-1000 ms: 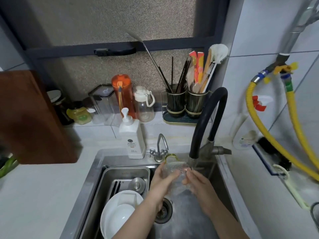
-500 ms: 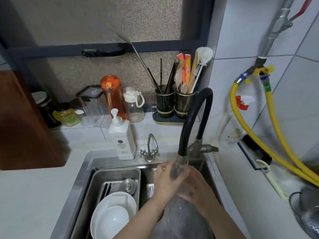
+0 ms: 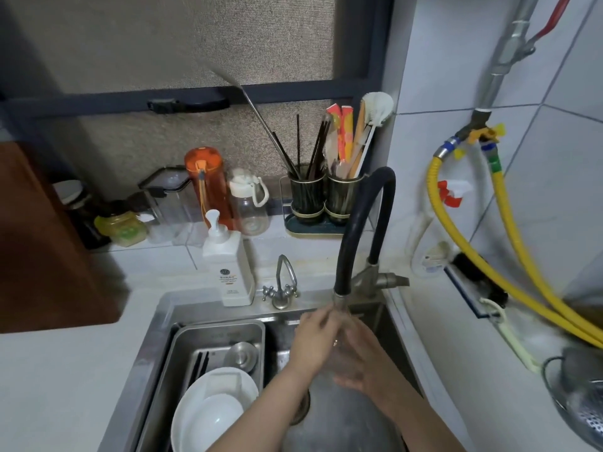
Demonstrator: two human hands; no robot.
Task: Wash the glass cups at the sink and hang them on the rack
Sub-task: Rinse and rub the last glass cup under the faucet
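A clear glass cup (image 3: pixel 339 350) sits between both my hands, directly under the spout of the black hose faucet (image 3: pixel 362 230), over the steel sink (image 3: pixel 156 324). My left hand (image 3: pixel 311 344) grips the cup from its left side. My right hand (image 3: pixel 362 363) wraps round its right and lower side. The glass is blurred and mostly hidden by my fingers. No rack for cups is plainly visible.
A steel tray (image 3: pixel 222 334) in the sink's left part holds white plates (image 3: pixel 212 409), chopsticks and a metal lid. A soap pump bottle (image 3: pixel 228 265) and a small tap (image 3: pixel 282 285) stand at the sink's back edge. A metal colander (image 3: pixel 577 393) sits at the right.
Both hands lifted the glass from lower in the sink up to the faucet spout. The camera view shifted right, bringing the colander into sight.
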